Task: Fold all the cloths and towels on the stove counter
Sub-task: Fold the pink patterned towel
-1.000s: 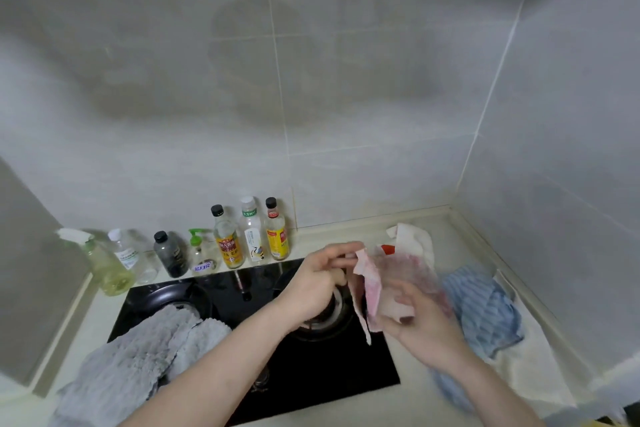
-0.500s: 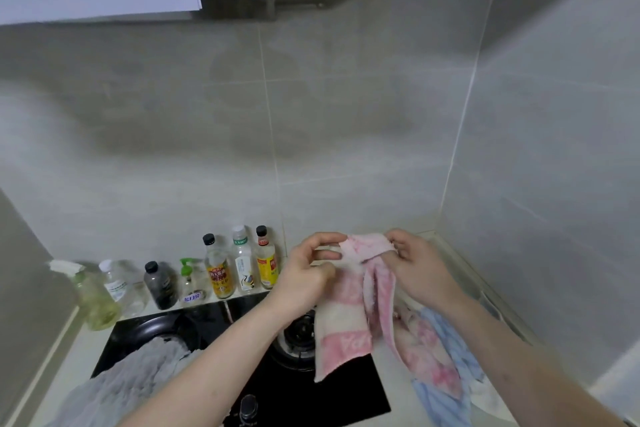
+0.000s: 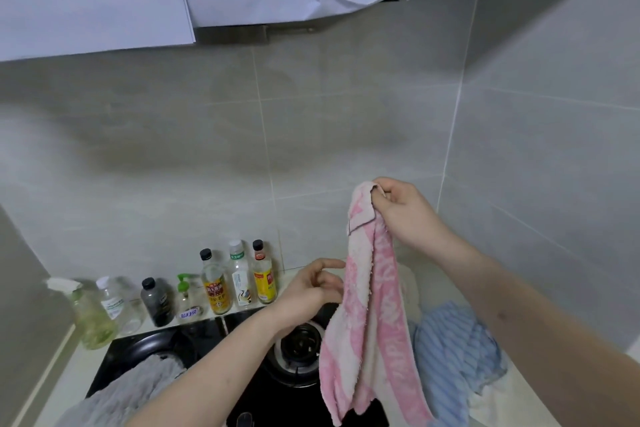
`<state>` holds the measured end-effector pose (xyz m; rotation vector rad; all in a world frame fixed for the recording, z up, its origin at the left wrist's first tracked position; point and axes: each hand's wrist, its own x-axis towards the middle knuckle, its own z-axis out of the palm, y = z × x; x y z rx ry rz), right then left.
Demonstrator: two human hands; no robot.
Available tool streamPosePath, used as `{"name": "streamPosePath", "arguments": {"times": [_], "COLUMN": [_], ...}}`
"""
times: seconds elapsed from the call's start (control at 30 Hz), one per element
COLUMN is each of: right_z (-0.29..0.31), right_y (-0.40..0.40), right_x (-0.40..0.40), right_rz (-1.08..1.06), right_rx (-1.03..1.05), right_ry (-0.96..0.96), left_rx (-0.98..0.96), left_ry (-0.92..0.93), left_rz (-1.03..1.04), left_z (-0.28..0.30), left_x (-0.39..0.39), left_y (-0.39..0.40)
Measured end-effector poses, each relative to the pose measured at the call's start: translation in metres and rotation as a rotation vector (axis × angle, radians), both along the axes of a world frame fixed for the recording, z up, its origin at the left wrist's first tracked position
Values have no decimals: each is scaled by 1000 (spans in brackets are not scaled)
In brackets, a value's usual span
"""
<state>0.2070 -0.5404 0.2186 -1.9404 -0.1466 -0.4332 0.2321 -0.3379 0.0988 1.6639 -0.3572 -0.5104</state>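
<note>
Pink-and-white striped terry towel point(image 3: 367, 315) hangs over the black gas stove point(image 3: 294, 371), pinched at its top corner by the right hand point(image 3: 405, 215). Left hand point(image 3: 311, 291), fingers loosely curled, grasps nothing beside the towel's edge. Risk: the single-corner pinch slips, dropping the towel onto the burner point(image 3: 299, 345).

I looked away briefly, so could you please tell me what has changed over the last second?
The right hand raised the pink towel by its corner so it hangs unfurled; the left hand let go of the top. The grey cloth and blue cloth stayed put.
</note>
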Motion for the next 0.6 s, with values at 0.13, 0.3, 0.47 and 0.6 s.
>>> {"name": "streamPosePath", "arguments": {"times": [0.13,0.3,0.47,0.6], "right_z": [7,6,6,7], "right_y": [11,15,-4,-3], "right_x": [-1,-1,-6,-8], "right_rz": [35,106,100,106], "right_rx": [121,215,271,241], "right_ry": [11,49,60,69], "left_rx": [18,68,-26,-24], "left_ry": [-69,-249,-145,-37], "left_rz": [-181,-182,-35,-152], "left_z": [7,21,26,37], "left_x": [-4,-13,-2,1], "left_y": [-5,-17,3,13]}}
